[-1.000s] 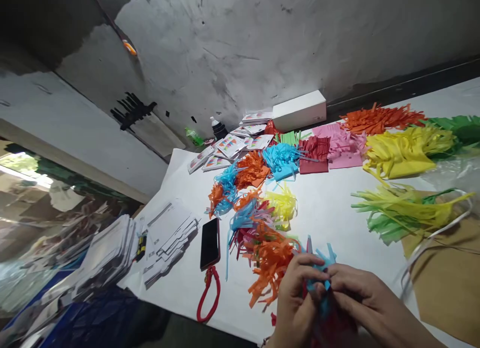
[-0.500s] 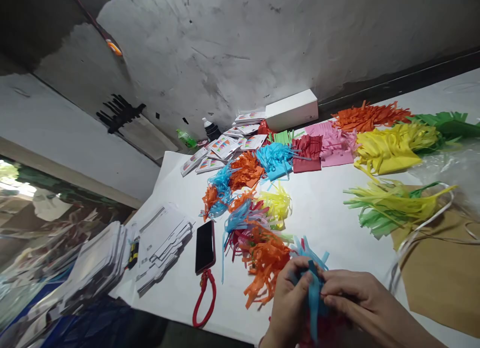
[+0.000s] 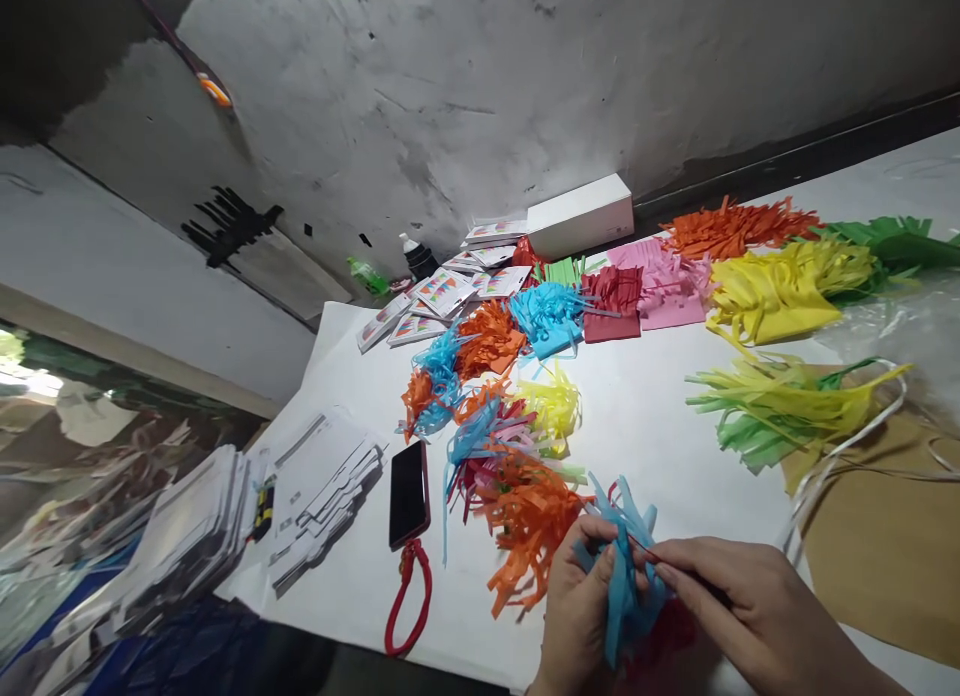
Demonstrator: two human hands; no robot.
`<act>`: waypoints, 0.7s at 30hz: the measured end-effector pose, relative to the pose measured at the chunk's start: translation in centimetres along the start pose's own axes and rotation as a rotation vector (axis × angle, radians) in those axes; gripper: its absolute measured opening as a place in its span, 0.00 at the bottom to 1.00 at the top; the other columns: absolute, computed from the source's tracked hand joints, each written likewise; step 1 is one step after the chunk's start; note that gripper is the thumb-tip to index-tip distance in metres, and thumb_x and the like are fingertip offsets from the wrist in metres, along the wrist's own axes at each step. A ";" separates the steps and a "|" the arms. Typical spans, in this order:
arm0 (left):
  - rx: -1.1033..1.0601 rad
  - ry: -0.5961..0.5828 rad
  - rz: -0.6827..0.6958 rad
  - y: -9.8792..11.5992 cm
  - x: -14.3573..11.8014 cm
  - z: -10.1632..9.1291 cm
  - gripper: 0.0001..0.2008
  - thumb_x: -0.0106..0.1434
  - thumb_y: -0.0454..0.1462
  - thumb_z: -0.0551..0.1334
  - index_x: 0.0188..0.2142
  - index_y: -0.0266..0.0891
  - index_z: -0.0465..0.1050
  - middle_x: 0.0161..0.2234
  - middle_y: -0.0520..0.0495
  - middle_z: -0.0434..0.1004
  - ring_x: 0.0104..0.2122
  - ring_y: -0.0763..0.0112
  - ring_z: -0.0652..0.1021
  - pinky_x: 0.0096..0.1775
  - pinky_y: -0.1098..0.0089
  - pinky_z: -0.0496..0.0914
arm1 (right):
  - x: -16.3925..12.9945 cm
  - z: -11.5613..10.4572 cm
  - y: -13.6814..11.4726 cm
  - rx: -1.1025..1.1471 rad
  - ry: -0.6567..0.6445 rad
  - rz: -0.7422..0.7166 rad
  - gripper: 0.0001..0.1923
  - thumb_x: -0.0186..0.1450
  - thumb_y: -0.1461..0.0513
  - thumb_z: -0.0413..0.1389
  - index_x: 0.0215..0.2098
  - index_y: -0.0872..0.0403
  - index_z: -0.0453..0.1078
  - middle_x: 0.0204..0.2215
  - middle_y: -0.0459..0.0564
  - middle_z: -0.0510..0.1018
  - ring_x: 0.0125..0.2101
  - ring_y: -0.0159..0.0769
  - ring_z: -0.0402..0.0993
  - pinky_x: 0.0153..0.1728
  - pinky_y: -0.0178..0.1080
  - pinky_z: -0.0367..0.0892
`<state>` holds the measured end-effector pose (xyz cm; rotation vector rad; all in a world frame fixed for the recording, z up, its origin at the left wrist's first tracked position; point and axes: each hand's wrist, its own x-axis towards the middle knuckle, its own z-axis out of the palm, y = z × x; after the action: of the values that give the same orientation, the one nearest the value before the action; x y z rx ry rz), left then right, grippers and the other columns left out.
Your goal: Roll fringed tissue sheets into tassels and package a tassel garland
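At the near bench [image 3: 660, 426] edge: one blue fringe bundle [image 3: 622, 566], pinched by your left hand [image 3: 577, 606]; your right hand [image 3: 739, 606] nips its strands, red paper underneath. Risk, likely: thin strips tearing if tugged; snagging the orange tassel [image 3: 529, 531] just beside.

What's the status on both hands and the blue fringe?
Left hand grip shut on blue paper fringe. Right hand pinching it from the other side. Orange fringe pile lies close beside; nothing blocking.

Phone [image 3: 409, 493] left of paper tassels [image 3: 525, 511].
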<state>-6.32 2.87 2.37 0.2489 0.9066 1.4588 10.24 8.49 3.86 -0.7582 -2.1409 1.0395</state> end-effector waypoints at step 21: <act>-0.082 -0.081 0.004 -0.9 0.2 -0.6 0.11 0.56 0.38 0.78 0.31 0.38 0.78 0.26 0.49 0.84 0.23 0.78 0.81 0.29 0.81 0.73 | -0.2 -0.3 -0.1 0.070 -0.045 0.106 0.14 0.74 0.57 0.50 0.38 0.47 0.79 0.32 0.45 0.85 0.33 0.36 0.83 0.34 0.30 0.75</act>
<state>-6.08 2.65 1.28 0.2470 0.7799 1.4758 10.58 8.50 4.05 -0.8294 -2.1093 1.1914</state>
